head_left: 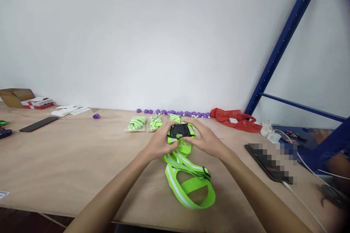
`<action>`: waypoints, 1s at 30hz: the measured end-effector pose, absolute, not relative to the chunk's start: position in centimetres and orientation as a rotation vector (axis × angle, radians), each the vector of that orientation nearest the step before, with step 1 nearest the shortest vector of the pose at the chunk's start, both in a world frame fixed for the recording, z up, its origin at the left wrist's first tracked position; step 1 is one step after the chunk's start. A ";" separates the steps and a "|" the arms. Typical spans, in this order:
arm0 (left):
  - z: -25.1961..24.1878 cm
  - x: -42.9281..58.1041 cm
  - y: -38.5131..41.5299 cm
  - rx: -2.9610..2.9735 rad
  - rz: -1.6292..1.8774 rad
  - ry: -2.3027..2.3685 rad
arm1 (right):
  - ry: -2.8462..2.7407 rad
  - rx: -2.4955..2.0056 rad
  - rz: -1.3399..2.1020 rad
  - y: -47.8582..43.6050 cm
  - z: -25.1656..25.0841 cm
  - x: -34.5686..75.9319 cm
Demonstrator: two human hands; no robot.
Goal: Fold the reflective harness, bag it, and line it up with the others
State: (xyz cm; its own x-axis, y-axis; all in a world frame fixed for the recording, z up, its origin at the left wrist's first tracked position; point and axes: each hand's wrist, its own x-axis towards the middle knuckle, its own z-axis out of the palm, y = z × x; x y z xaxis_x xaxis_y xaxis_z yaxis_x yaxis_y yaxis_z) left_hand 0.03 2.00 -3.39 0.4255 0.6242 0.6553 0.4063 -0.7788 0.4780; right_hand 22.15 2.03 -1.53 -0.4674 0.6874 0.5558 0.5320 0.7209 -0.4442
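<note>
Just below the middle of the frame, I have the strap [188, 165] between both hands, its folded end bunched up with the black buckle [179, 130]. My left hand [162, 142] pinches the left side, thumb low and fingers at the upper edge; my right hand [205, 141] pinches the other side much the same way, its thumb reaching in at the buckle's lower edge. What the fingertips behind the bundle do I cannot tell.

To hold this well, I'd say even pressure from both sides matters most: thumbs low, forefingers high, so the buckle lies level and the layers sit square with it. Squeezing harder on one side would probably skew the stack, and the slack could tug the folds loose, so it seems wise to let the loose length rest on the table [82, 160].

As for looks, the strap is bright lime green with a pale stripe running along it; the buckle is black and broad, with a small gap near its lower edge where green shows. Toward the lower middle of the frame the strap opens into a wide loop, partly on edge, with a black slider [207, 173] at its right. Left of the buckle, packets [136, 123] of the same green lie on the table
</note>
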 end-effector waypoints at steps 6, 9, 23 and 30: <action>-6.4 0.3 2.1 2.273 1.185 0.903 | -2.191 -0.929 0.336 2.5 -6.6 21.9; -6.6 -0.3 2.6 2.292 1.077 0.900 | -2.198 -0.915 0.331 2.7 -8.1 22.1; -6.4 0.6 1.9 2.562 0.584 1.434 | -2.257 -0.899 0.230 2.8 -10.4 22.0; -5.6 -0.6 2.3 2.502 0.717 1.462 | -2.232 -0.948 0.232 2.3 -9.5 23.2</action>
